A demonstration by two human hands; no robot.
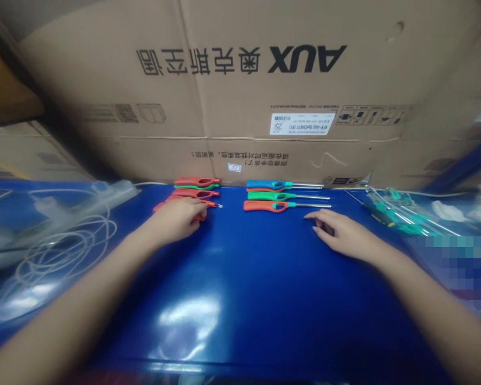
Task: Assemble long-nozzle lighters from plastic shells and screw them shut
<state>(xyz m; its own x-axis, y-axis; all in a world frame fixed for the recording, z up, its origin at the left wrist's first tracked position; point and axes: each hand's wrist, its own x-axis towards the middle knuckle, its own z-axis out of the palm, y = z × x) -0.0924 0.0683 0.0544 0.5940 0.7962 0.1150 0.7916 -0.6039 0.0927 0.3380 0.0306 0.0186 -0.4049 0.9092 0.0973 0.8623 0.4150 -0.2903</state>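
Note:
On the left, my left hand point(179, 220) has its fingers curled over a pile of lighter handles, with a bit of red plastic showing beneath them. Red lighter handles point(198, 182) without metal tubes lie around it, and a green one point(204, 187) is wedged among them. Tiny pale pieces point(220, 206) lie just right of the pile. My right hand point(339, 231) hovers over the blue table with nothing in it, thumb and index finger apart. Near its fingertips are long-nosed gas lighters with metal tubes: an orange one point(264, 206), a green one point(262, 196) and a blue one point(260, 184).
A large cardboard box point(232, 123) with upside-down print stands along the back of the blue table point(264, 299). A white power strip point(112, 192) and a coiled white cable point(60, 251) lie at left. Metal tubes with teal parts point(409, 214) are heaped at right.

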